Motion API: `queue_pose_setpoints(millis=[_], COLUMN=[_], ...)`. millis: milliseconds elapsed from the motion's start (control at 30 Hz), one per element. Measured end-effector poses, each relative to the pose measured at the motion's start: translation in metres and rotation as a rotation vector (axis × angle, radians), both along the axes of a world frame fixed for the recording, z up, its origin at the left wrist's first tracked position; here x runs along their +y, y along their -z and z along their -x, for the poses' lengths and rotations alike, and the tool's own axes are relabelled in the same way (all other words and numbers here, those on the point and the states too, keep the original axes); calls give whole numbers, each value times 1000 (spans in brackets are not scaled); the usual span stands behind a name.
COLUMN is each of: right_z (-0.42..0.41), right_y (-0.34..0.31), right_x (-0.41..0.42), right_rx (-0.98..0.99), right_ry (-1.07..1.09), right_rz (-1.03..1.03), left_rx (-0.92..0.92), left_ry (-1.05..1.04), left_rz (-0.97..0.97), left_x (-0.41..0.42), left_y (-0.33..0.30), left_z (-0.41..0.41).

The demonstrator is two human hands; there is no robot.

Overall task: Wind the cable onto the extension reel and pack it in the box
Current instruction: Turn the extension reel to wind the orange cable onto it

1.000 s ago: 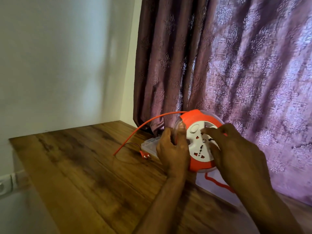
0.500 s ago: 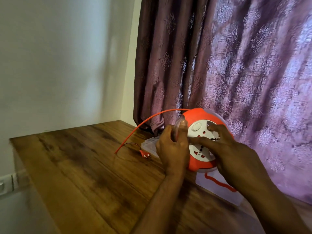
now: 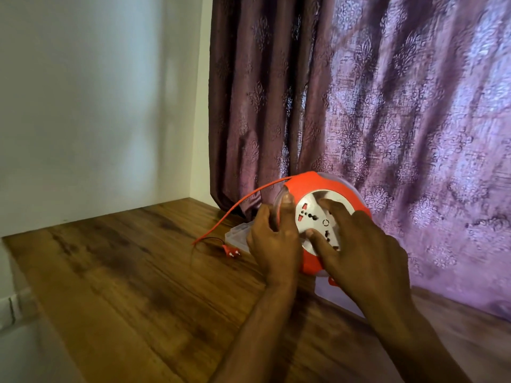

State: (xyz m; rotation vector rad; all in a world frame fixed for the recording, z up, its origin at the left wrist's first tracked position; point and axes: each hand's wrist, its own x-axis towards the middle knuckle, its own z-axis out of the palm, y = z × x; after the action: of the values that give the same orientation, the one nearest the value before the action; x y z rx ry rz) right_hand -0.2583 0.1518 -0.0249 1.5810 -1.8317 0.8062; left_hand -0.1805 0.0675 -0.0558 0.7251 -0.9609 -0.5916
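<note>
An orange extension reel with a white socket face stands upright on the wooden table. My left hand grips its left rim, thumb on the edge. My right hand presses spread fingers on the white face. An orange cable arcs from the reel's top down to the table. Its red plug lies left of my left hand. The white box lies flat under the reel, mostly hidden by my right arm.
A clear plastic piece lies behind my left hand. A purple curtain hangs right behind the reel. A white wall bounds the table's far left, and the table's left edge drops off beside a wall socket.
The white socket face has turned under my right fingers, and that hand has slid lower on it. The loose cable on the table has become slightly shorter. My left hand stays put.
</note>
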Motion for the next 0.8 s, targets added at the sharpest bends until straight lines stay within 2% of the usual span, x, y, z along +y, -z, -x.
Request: queue_pose_setpoints(millis=[200,333,467,567,800], right_z=[-7,1,7,11,22], right_y=[5,-10,-19,-18,-17], right_x=[0,7,10,6,7], right_rx=[-265,-84,133,125,166], right_ry=[102,-41,-140,-139,-134], right_rz=[136,118,-167,-303,-359], left_rx=[-118,-54,-25,-36,-32], left_ry=[-4,-8,-35,-13,62], left_rz=[70,30,7,8,0], left_x=[2,-8,-12,-10,-6], left_y=[5,8,6,4,2], left_z=[8,4,-2,-2,-1])
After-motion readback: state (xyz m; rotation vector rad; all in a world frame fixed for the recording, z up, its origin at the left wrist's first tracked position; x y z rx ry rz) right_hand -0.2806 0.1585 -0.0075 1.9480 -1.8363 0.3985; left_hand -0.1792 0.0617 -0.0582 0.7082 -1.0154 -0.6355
